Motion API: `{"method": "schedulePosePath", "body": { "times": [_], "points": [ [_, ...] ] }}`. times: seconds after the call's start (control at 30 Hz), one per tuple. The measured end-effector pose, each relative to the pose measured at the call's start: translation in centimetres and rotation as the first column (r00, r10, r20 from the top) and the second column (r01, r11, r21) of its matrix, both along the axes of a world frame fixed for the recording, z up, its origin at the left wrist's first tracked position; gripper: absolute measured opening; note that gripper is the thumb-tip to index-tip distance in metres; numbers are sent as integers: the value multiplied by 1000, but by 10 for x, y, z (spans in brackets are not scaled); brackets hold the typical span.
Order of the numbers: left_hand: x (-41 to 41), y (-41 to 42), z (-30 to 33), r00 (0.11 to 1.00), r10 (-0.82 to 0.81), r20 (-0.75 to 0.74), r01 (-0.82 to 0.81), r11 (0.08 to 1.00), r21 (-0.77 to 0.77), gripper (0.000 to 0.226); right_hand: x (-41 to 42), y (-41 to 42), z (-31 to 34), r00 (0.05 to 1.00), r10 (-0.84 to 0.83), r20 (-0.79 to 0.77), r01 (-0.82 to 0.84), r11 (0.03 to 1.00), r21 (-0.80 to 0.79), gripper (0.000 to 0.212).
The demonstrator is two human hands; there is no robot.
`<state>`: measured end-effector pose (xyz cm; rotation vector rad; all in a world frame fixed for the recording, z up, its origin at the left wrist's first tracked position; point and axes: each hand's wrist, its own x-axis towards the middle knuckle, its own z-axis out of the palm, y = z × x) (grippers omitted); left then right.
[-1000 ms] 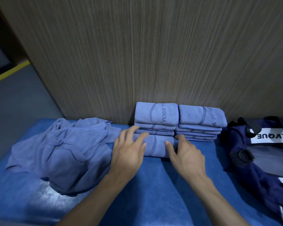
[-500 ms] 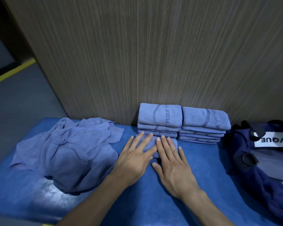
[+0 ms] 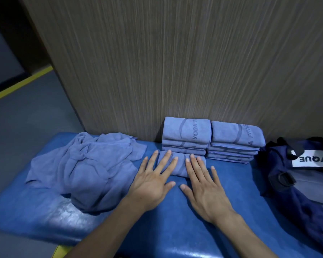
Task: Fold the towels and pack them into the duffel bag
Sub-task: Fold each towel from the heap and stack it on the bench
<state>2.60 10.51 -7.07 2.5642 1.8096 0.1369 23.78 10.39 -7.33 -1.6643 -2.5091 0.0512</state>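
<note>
I have both hands flat, fingers straight, nothing clenched: left hand and right hand press the folded towel on the blue table. Its long axis runs left-right, just ahead of my fingertips. The duffel bag lies off right, nearer the right hand.

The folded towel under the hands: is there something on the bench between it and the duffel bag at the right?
Nothing visible lies on the bare bench between the folded towel and the duffel bag. The right stack of folded towels sits further back against the wall, beside that path. Whether the bag's opening is open cannot be told.
</note>
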Motion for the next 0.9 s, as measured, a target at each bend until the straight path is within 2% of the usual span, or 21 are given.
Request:
{"method": "schedulePosePath", "body": {
  "times": [0.13, 0.27, 0.33, 0.4, 0.47, 0.53, 0.6, 0.77, 0.87, 0.9],
  "points": [
    [-12, -7, 11, 998, 4, 65, -11, 994, 110, 69, -2, -1, 18, 999, -13, -38, 11, 999, -41, 76],
    [-40, -14, 40, 964, -39, 263, -66, 922, 381, 29, -19, -10, 38, 996, 4, -87, 1, 999, 54, 73],
    [-66, -19, 57, 926, 48, 375, -216, 881, 422, 21, -32, -19, 46, 990, 41, -138, -32, 998, 61, 73],
    [-100, -25, 67, 849, 222, 480, -438, 803, 404, 26, -44, -31, 50, 985, 79, -154, -76, 997, 25, 78],
    [-132, -30, 67, 767, 406, 497, -607, 710, 356, 37, -52, -44, 51, 983, 98, -156, -101, 995, -13, 90],
    [-152, -35, 61, 689, 584, 429, -702, 684, 198, 53, -55, -55, 51, 980, 103, -168, -107, 994, -18, 103],
    [-159, -43, 53, 664, 645, 378, -722, 686, 96, 57, -56, -67, 52, 976, 97, -196, -105, 994, -33, 108],
    [-146, -57, 67, 672, 572, 470, -694, 709, 129, 20, -55, -93, 60, 957, 67, -283, -94, 992, -83, 114],
    [-131, -63, 85, 699, 387, 601, -594, 783, 187, 20, -56, -95, 62, 944, 65, -325, -109, 987, -120, 113],
    [-124, -66, 92, 679, 291, 674, -545, 815, 197, 19, -56, -95, 64, 933, 57, -355, -110, 985, -130, 106]
  ]
}}
